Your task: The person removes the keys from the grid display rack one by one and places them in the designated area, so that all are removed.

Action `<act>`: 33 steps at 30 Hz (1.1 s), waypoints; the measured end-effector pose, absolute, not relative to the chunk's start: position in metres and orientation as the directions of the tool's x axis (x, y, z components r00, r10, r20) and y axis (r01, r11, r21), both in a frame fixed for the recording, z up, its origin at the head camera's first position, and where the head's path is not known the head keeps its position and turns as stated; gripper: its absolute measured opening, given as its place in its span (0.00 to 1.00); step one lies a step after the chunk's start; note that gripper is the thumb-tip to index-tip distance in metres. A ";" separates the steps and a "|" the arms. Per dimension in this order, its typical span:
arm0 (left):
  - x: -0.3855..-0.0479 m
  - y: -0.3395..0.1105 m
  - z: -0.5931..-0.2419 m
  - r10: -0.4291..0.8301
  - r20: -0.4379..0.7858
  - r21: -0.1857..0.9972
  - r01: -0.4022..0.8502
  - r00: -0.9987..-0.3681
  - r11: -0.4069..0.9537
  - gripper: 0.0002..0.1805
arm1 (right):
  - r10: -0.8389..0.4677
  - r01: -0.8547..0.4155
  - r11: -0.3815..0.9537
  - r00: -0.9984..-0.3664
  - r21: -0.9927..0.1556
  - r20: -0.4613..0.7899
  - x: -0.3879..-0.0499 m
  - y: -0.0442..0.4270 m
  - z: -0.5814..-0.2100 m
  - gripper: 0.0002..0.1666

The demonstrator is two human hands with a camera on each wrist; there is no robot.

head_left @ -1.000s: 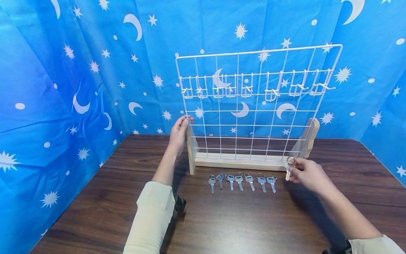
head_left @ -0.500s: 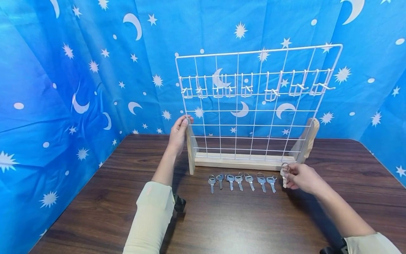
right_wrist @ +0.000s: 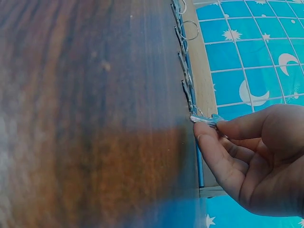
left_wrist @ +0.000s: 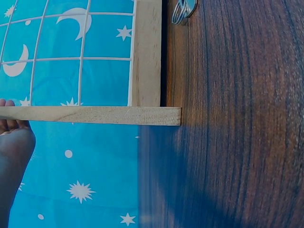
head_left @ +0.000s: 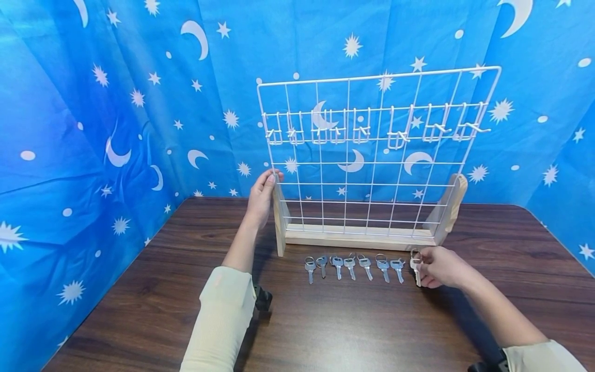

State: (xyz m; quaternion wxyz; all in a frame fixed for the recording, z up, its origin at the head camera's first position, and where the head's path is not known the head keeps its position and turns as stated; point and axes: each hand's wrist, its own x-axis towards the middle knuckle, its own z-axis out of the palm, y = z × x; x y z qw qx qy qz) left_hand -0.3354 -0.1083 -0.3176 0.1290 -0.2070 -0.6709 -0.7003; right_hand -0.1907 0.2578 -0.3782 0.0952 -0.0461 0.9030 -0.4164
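My left hand (head_left: 261, 199) holds the left wooden upright (head_left: 279, 227) of a white wire grid rack, its thumb at the front edge. In the left wrist view that upright (left_wrist: 118, 115) crosses in front of the fingertips. My right hand (head_left: 446, 266) pinches a silver key (head_left: 415, 265) with a ring, low by the table at the right end of a row of keys. The right wrist view has the key (right_wrist: 204, 120) between thumb and fingers. Several ringed keys (head_left: 350, 267) lie side by side before the rack's wooden base (head_left: 358, 239).
Several white wire hooks (head_left: 361, 133) hang along an upper bar of the grid. The rack's right wooden upright (head_left: 454, 199) stands behind the right hand. The dark wood table (head_left: 334, 325) ends at a blue star-and-moon cloth (head_left: 223, 129) behind and at the sides.
My right hand has moved a little left and down toward the table with the key, beside the row. The left hand stays on the upright.
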 end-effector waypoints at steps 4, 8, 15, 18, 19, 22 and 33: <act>-0.335 -0.108 -0.318 0.096 0.465 0.885 0.461 -0.880 -0.061 0.21 | -0.160 0.012 0.643 -0.976 -0.765 -0.150 -0.191 0.257 -0.378 0.08; -0.335 -0.109 -0.318 0.100 0.466 0.885 0.462 -0.879 -0.061 0.21 | -0.149 0.036 0.644 -0.974 -0.764 -0.171 -0.190 0.257 -0.377 0.06; -0.335 -0.109 -0.318 0.092 0.467 0.884 0.465 -0.879 -0.051 0.19 | -0.111 0.098 0.656 -0.968 -0.748 -0.225 -0.191 0.256 -0.375 0.12; -0.335 -0.109 -0.318 0.093 0.468 0.884 0.464 -0.879 -0.055 0.20 | -0.096 0.118 0.655 -0.967 -0.746 -0.237 -0.192 0.257 -0.375 0.09; -0.335 -0.109 -0.319 0.094 0.468 0.884 0.464 -0.879 -0.056 0.20 | -0.097 0.118 0.654 -0.967 -0.748 -0.238 -0.193 0.257 -0.376 0.08; -0.335 -0.109 -0.319 0.100 0.465 0.885 0.461 -0.880 -0.060 0.21 | -0.088 0.127 0.654 -0.966 -0.745 -0.241 -0.194 0.258 -0.378 0.07; -0.336 -0.108 -0.318 0.099 0.456 0.888 0.445 -0.885 -0.113 0.19 | -0.091 0.121 0.662 -0.967 -0.740 -0.239 -0.194 0.262 -0.380 0.06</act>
